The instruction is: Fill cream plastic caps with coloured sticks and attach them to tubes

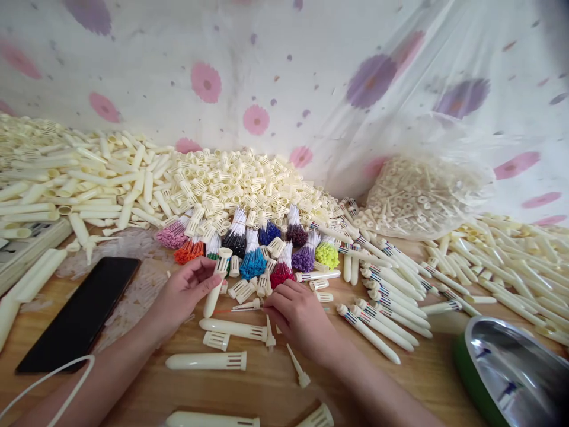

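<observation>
My left hand pinches a cream plastic pen barrel, held nearly upright with its slotted end on top. My right hand is curled low over the table, just in front of the bundle of dark red pen refills. Its fingertips meet beside a small white pen part, and whatever they grip is hidden. Between my forearms lie cream barrels, a loose slotted collar and a pointed pen part. Behind my hands stand bundles of refills, among them a blue one and an orange one.
Heaps of slotted collars and barrels fill the back. Assembled multicolour pens lie at right, near a green-sided metal tray. A clear bag of small parts sits behind them. A black phone and white cable are at left.
</observation>
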`<state>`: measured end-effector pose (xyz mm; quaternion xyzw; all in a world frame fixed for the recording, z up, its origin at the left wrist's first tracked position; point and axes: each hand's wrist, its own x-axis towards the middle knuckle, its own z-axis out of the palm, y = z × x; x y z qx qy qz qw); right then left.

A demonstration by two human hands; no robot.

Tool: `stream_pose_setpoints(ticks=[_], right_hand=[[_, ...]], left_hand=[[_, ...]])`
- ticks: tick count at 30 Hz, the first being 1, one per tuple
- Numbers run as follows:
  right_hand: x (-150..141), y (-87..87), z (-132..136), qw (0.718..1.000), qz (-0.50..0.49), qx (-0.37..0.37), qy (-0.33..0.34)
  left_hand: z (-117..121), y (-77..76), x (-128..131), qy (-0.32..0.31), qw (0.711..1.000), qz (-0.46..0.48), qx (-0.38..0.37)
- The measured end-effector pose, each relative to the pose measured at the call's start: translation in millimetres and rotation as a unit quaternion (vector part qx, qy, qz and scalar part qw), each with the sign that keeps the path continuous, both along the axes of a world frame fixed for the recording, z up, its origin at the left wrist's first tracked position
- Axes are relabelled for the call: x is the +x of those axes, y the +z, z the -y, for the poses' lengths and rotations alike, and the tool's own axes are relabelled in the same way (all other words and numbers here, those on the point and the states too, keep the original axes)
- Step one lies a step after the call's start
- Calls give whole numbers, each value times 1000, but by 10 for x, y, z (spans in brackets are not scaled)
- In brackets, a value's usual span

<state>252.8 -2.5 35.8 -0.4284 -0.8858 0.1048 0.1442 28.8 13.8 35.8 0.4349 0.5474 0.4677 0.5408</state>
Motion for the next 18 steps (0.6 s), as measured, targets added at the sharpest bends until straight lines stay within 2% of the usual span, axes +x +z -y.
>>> stream_pose_setpoints(ticks=[4, 11, 14, 18], right_hand=[[-29, -33, -27, 1000, -3, 1, 24], [-302, -108, -74, 989, 41, 27, 137], [-388, -154, -81, 987, 43, 42, 146], [-394, -156, -92, 992, 6, 24, 124]], left_hand=[[-12, -30, -6, 22, 1000, 6, -1], [-42, -76, -50, 41, 999, 11, 21], [-39, -64, -54, 41, 999, 18, 22], [-34, -70, -62, 37, 998, 38, 13]])
